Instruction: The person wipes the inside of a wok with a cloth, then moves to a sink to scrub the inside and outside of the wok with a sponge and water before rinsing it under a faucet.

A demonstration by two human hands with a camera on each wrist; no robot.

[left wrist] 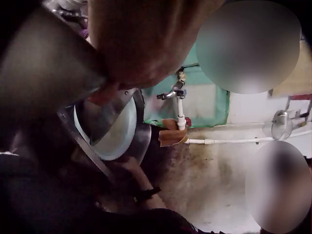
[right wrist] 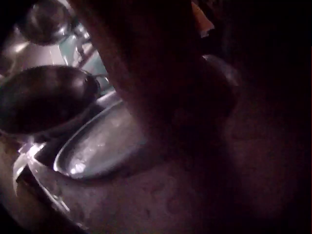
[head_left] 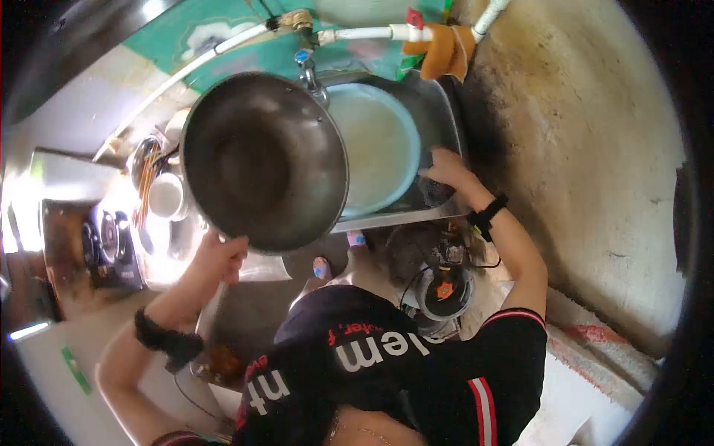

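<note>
My left hand (head_left: 221,256) grips the near edge of a large dark wok (head_left: 260,160) and holds it tilted over the left side of a steel sink (head_left: 440,104). The wok (right wrist: 44,97) looks empty inside. My right hand (head_left: 445,168) reaches into the sink's right side, fingers down on a dark lump (head_left: 435,193) beside a light blue basin (head_left: 379,149) of cloudy water. In the right wrist view the hand is a dark blur, so its hold is hidden. The basin (left wrist: 117,131) shows behind the wok in the left wrist view.
A tap (head_left: 309,70) on a white pipe (head_left: 364,33) stands above the sink, with an orange cloth (head_left: 445,50) draped on the pipe. A white cup (head_left: 165,195) and a utensil rack (head_left: 145,163) sit left of the wok. A stove (head_left: 104,241) is further left, a stained concrete wall (head_left: 587,163) on the right.
</note>
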